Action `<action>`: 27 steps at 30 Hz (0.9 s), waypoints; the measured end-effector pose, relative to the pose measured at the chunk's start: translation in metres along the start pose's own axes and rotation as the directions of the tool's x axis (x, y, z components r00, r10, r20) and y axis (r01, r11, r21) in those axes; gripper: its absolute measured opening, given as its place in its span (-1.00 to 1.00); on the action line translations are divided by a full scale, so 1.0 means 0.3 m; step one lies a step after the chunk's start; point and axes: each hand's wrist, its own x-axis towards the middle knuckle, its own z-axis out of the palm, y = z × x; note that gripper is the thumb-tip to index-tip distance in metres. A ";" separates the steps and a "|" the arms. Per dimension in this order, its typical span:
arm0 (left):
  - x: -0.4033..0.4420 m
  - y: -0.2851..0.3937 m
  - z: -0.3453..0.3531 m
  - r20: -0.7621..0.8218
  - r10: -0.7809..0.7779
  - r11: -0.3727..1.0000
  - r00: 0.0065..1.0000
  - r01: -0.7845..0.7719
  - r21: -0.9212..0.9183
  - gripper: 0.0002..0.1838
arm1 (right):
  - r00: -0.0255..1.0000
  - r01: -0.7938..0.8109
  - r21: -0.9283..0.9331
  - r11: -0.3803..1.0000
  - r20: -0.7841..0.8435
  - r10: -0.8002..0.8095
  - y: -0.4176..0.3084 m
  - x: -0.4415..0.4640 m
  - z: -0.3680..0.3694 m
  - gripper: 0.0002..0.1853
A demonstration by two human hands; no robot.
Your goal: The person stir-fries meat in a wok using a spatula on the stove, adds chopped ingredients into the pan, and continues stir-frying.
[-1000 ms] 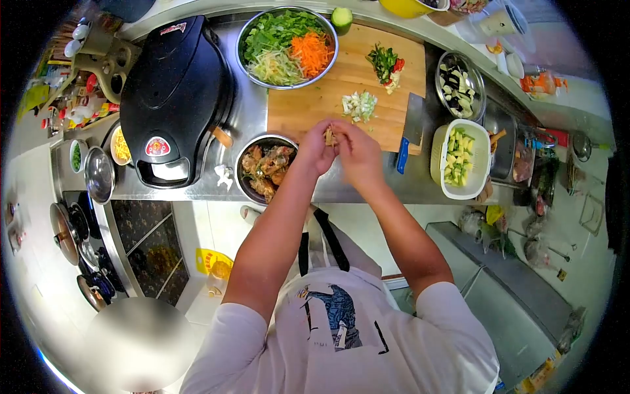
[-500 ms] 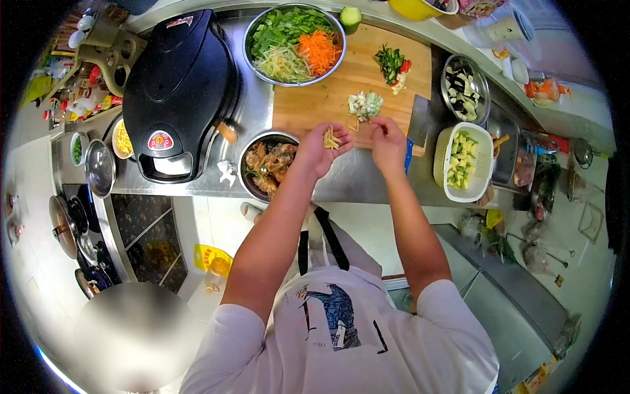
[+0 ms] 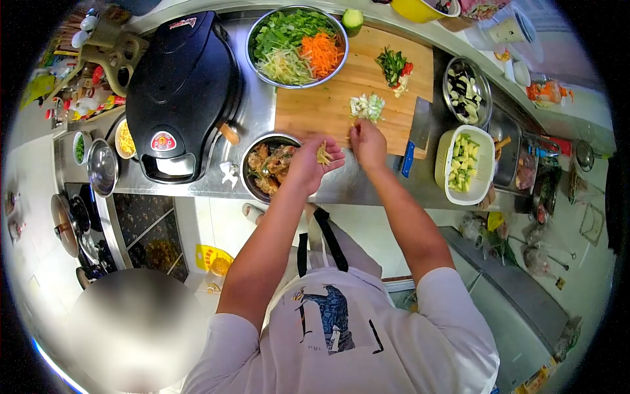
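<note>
My left hand (image 3: 311,167) is palm up beside the front edge of the cutting board (image 3: 308,108), cupping pale yellow ginger strips (image 3: 323,154). Under its wrist stands a metal bowl of meat pieces (image 3: 267,165). My right hand (image 3: 369,143) is over the board with fingers pinched together. What lies between those fingertips, if anything, I cannot make out. Just beyond them is a pile of chopped white and pale green pieces (image 3: 366,107). To the right, a cleaver (image 3: 420,123) with a blue handle rests on the board.
A bowl of shredded vegetables (image 3: 289,46) stands at the back, left of a cut green vegetable (image 3: 352,21). Sliced green and red peppers (image 3: 396,67) lie on the board. Right are an eggplant bowl (image 3: 466,92) and a white basket (image 3: 482,164). A black electric griddle (image 3: 180,85) stands left.
My left hand has drawn slightly left and down, still holding the ginger strips. My right hand has moved left along the board, uncovering the cleaver's blue handle.
</note>
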 end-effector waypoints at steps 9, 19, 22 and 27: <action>0.003 -0.081 -0.009 -0.014 -0.089 0.994 0.996 0.090 0.055 -0.71 | 0.981 -0.134 0.159 0.978 0.163 0.108 0.031 0.003 -0.070 -0.80; 0.022 -0.100 0.035 0.075 -0.081 0.997 0.994 0.081 0.002 -0.75 | 0.960 -0.118 0.376 0.919 0.281 0.009 -0.093 -0.148 -0.218 -0.88; 0.015 -0.111 -0.001 0.045 -0.098 0.995 0.994 0.098 0.003 -0.74 | 0.979 -0.142 0.377 0.915 0.193 0.072 -0.037 -0.108 -0.127 -0.86; -0.024 -0.101 -0.026 0.007 -0.078 0.997 0.997 0.078 0.028 -0.72 | 0.988 0.137 0.205 0.969 0.045 -0.149 0.014 -0.075 -0.006 -0.85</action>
